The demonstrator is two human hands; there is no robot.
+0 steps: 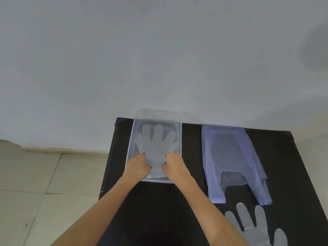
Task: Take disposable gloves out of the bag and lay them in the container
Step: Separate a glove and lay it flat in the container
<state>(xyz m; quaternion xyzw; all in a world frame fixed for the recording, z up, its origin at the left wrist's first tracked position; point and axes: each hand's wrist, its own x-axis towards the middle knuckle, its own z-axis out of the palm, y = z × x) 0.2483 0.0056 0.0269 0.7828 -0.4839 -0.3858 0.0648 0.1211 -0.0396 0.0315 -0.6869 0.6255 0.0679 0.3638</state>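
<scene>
A clear plastic container [179, 132] stands on the black table [191, 157] at its far left. Inside lies a translucent disposable glove [157, 141], flat, fingers pointing away from me. My left hand [139, 166] and my right hand [174, 166] are inside the container, each pinching one side of the glove's cuff. To the right lies a pale lilac plastic bag [229, 157], flat, handles toward me. A second translucent glove [255, 226] lies on the table near the front right, below the bag.
The table backs onto a pale wall [159, 59]. Beige floor tiles [44, 183] lie to the left of the table. Bare black tabletop shows between the container and the bag.
</scene>
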